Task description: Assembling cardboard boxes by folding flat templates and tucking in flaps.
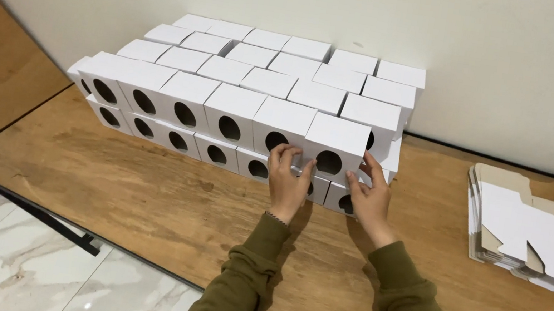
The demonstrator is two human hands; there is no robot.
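Note:
A small white cardboard box point(337, 139) with an oval window in its front sits at the right end of the upper front row of a stack of like boxes point(230, 80). My left hand point(288, 179) presses on its left front side. My right hand point(370, 194) holds its right side. Both hands grip this one box, fingers spread along its edges. Olive green sleeves cover both my arms.
The stack stands in several rows, two layers high, against a white wall on a wooden table point(142, 187). A pile of flat unfolded box blanks point(534, 228) lies at the table's right. The table's front edge runs over a marble floor point(22, 271).

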